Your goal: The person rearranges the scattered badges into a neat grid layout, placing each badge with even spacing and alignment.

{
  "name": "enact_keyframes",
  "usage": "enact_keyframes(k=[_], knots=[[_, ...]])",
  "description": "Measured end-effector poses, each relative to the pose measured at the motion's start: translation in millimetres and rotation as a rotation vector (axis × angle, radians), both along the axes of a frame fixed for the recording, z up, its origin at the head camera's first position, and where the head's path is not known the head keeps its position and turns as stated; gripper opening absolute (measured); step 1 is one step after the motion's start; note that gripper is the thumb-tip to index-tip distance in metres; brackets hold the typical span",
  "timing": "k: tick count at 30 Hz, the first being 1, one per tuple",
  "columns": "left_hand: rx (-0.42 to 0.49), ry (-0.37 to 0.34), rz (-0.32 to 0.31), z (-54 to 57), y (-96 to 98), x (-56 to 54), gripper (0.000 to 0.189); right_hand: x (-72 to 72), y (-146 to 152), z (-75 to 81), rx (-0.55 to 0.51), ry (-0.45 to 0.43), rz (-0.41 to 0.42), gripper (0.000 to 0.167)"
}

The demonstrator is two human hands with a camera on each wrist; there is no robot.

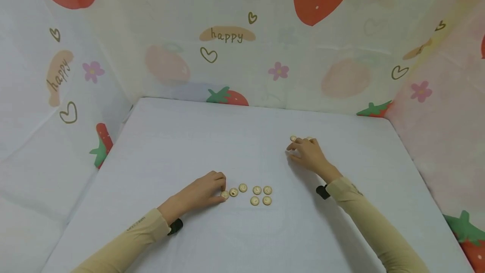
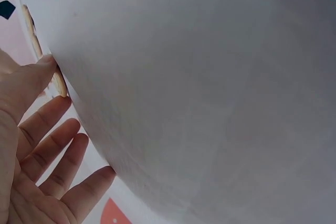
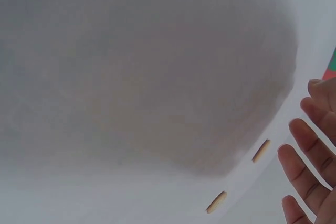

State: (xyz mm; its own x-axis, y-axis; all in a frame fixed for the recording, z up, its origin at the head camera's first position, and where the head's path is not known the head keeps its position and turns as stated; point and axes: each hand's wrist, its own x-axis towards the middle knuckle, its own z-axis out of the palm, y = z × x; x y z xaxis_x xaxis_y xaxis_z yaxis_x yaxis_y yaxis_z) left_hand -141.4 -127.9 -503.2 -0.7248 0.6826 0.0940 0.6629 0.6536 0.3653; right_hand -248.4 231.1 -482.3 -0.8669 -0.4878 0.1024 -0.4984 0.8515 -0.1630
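My left hand [image 1: 204, 188] is at the left end of a slanting row of three small round wooden buttons. Its thumb and index finger pinch the leftmost button [image 1: 225, 195], whose thin edge shows between them in the left wrist view. The other fingers spread against the tabletop in that view. The middle button [image 1: 233, 192] and the right button [image 1: 243, 188] of the row lie just beside it. Farther back, my right hand [image 1: 308, 155] hovers with relaxed fingers and holds nothing. Two more buttons [image 3: 261, 151] lie close to its fingertips, partly hidden behind the hand in the head view.
Several wooden buttons [image 1: 267, 200] lie in a small square right of the row. A white cloth covers the table [image 1: 182, 138]. Fabric walls [image 1: 125, 24] printed with strawberries and hearts stand at the back and both sides. Each wrist wears a black device [image 1: 323, 191].
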Motion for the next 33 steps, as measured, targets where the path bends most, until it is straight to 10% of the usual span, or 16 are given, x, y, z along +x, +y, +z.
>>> enact_keyframes(k=[33], knots=[[0.01, -0.012, -0.003, 0.5, 0.4, -0.5, 0.018, 44.0, -30.0, 0.9, -0.021, -0.022, 0.151, 0.008]])
